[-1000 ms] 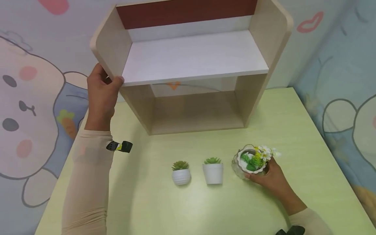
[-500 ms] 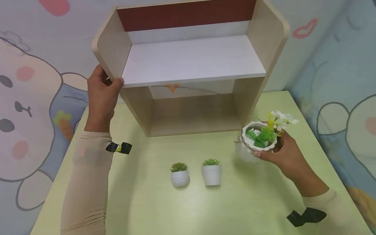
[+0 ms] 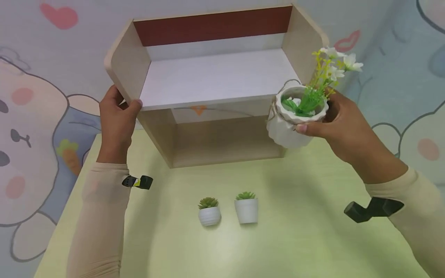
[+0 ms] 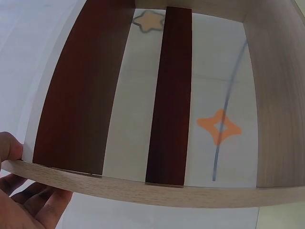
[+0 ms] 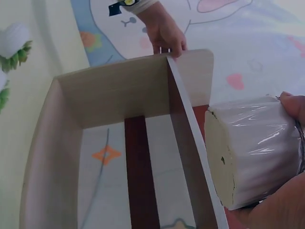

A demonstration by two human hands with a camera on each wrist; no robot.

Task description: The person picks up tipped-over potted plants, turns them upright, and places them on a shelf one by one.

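Note:
A white flower pot (image 3: 290,129) with a scalloped rim, twine round its neck and white and yellow flowers is held up by my right hand (image 3: 347,125), thumb at the front and fingers behind. It hangs before the right end of a wooden shelf unit (image 3: 226,144), near the white upper board (image 3: 215,79). In the right wrist view the pot's flat base (image 5: 221,160) faces the shelf. My left hand (image 3: 118,119) grips the front edge of the unit's left side panel; in the left wrist view the thumb and fingers (image 4: 50,205) lie on either side of it.
Two small succulents in white pots lie on the pale green table: a round ribbed pot (image 3: 209,216) and a taller tapered pot (image 3: 246,211). Cartoon-printed walls (image 3: 31,127) stand behind and beside the table (image 3: 194,255).
My right hand has lifted the flower pot off the table and carried it up towards the upper board. My left hand keeps its grip on the side panel. The head view has shifted slightly.

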